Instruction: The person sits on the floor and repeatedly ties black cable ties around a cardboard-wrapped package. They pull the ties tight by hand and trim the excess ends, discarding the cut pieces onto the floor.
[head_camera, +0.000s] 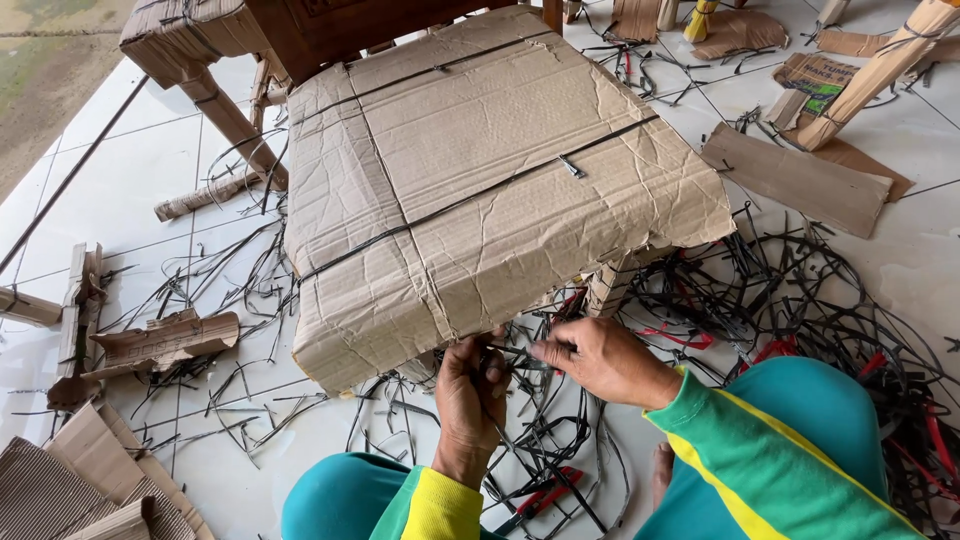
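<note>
A white tiled floor (150, 170) is seen from above, littered with packing waste. At the far left, ribbed corrugated cardboard scraps (60, 490) and a crumpled cardboard-wrapped piece (165, 340) are scattered, with thin black strap offcuts lying among them. Behind, a wooden furniture leg (225, 115) is shown bound in brown cardboard.

In the centre, a chair seat wrapped in creased brown cardboard (480, 190) fills most of the view (the dark carved wood of its back shows at the top edge). The wrapping is wrinkled and soft at the corners, and flat black plastic straps (470, 200) are pulled tight across it in crossing lines.

Just below the front edge of the wrapped seat, the left hand (470, 400) is curled, its fingers closed around a black strap end (515, 360). Beside it, the right hand (600, 360) is held with thumb and forefinger pinching the same strap, the other fingers folded loosely. Green and yellow sleeves are seen at both wrists, and teal trousers cover the knees.

To the right, a dense tangle of black and red strapping (800, 300) is heaped on the tiles, with a flat cardboard slab (800, 180) and another wrapped leg (880, 70) beyond it.
</note>
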